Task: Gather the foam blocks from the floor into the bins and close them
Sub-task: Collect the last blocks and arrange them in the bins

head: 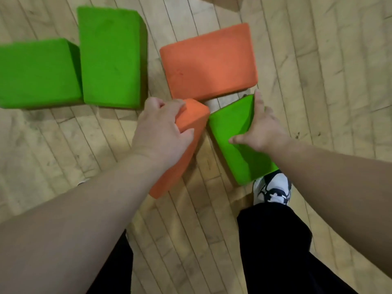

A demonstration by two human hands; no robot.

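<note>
My left hand [161, 128] grips the upper end of an orange foam block [180, 158], its fingers curled over the far edge and thumb on the near face. A green foam block [237, 141] is held by my right hand [262, 128], thumb on its top face and fingers along its right side. Both blocks are tilted, raised off the wooden floor. A larger orange block [209, 61] lies flat just beyond them. Two green blocks [38, 73] [111, 58] rest side by side at the upper left. No bin is in view.
The wooden plank floor [328, 81] is bare to the right and at the lower left. My black trouser legs [275, 240] and a white and black shoe [272, 188] stand directly below the held green block.
</note>
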